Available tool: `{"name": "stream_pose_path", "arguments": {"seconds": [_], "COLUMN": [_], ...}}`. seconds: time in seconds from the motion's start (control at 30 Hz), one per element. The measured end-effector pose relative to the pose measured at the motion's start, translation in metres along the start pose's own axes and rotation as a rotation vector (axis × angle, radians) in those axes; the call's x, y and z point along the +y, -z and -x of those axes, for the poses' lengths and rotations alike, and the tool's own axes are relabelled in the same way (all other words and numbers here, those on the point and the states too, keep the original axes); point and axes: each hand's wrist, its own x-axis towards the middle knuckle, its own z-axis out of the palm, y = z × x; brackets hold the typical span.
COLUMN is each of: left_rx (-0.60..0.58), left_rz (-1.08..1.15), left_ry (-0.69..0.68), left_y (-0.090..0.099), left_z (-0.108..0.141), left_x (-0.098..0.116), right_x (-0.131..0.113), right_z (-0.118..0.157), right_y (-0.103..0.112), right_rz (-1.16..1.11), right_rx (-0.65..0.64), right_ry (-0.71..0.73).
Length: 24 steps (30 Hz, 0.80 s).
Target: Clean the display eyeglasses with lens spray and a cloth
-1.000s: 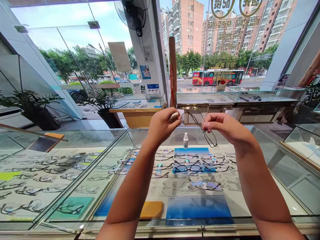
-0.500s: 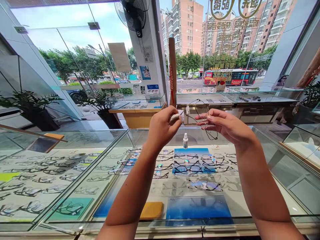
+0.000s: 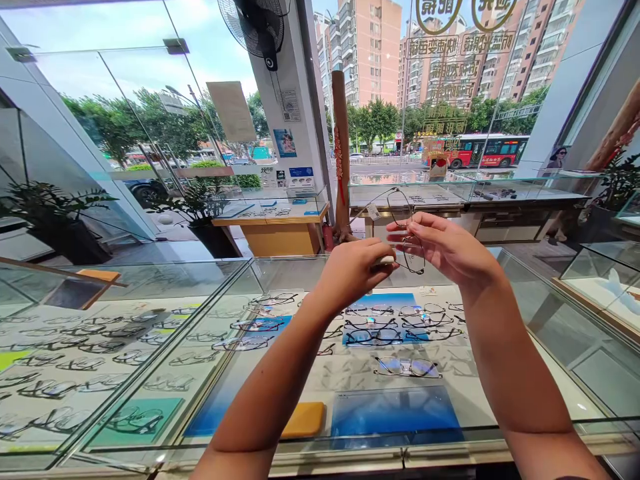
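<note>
My right hand (image 3: pixel 443 250) is raised over the glass counter, its fingers pinched on a thin-rimmed pair of eyeglasses (image 3: pixel 423 257). The glasses hang on edge, one temple pointing left with a small white tag (image 3: pixel 373 211) on it. My left hand (image 3: pixel 357 267) is closed around a small white-handled screwdriver (image 3: pixel 384 261), close to the lower lens rim. Its thin tip is hard to make out; whether it touches the frame I cannot tell.
Below lies a glass display case (image 3: pixel 280 407) with several rows of eyeglasses (image 3: pixel 373 335), blue sheets (image 3: pixel 395 417) and a yellow-orange case (image 3: pixel 303 420). A tilted mirror (image 3: pixel 80 291) stands left. Farther off are a wooden post (image 3: pixel 340 147), potted plants (image 3: pixel 200 213) and more display counters (image 3: pixel 415 195).
My left hand has moved right and slightly down, bringing the screwdriver to the glasses and covering the small white bottle. The view has shifted slightly; my right hand still holds the glasses.
</note>
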Motion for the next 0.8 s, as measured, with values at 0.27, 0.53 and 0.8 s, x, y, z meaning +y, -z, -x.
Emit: {"name": "stream_pose_path", "arguments": {"seconds": [0.27,0.53,0.8], "left_rx": [0.015,0.061,-0.348], "left_rz": [0.134,0.200,-0.119], "left_ry": [0.082,0.250,0.656], "left_y": [-0.007,-0.004,-0.047], "left_z": [-0.004,-0.005,-0.003], "left_x": [-0.005,-0.009,-0.065], "right_x": [0.009,0.011,0.009], "right_z": [-0.008,-0.011,-0.011], "right_y": [-0.001,0.014,0.010], "right_rz": [0.007,0.158,-0.060], "right_rx": [0.212,0.287,0.391], "right_ry": [0.212,0.275,0.303]}}
